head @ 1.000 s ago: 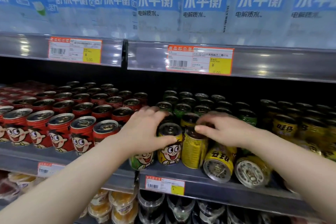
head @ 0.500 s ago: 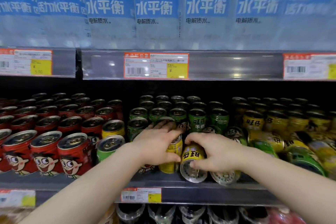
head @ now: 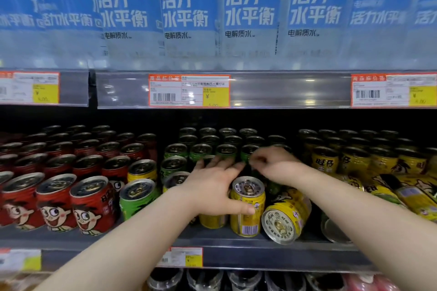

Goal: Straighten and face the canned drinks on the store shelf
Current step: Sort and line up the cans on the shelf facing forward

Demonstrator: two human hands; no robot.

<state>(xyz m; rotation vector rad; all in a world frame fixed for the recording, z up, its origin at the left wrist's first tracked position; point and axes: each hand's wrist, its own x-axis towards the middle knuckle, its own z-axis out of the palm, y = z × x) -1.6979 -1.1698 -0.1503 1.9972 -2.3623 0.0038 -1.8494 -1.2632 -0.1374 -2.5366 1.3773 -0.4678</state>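
Note:
An upright yellow can (head: 248,217) stands at the shelf's front with its barcode facing out. My left hand (head: 212,190) lies over it and a second yellow can (head: 211,221), thumb across the upright can's front, fingers stretched back toward the green cans (head: 201,150). My right hand (head: 272,164) is blurred, with fingers curled at a green can (head: 247,150) further back; what it holds is unclear. A yellow can on its side (head: 287,218) shows its base just right of the upright one. More yellow cans (head: 326,160) fill the right.
Red cartoon-face cans (head: 56,205) fill the left of the shelf; a green can (head: 137,201) and a yellow can (head: 142,170) sit among them. Tipped yellow cans (head: 402,194) pile at the right. Blue-labelled bottles (head: 189,14) stand above a price-tag rail (head: 283,90).
The yellow can that my right hand held tilted now stands upright under my left thumb. My right hand has moved back to the green cans. The view has shifted.

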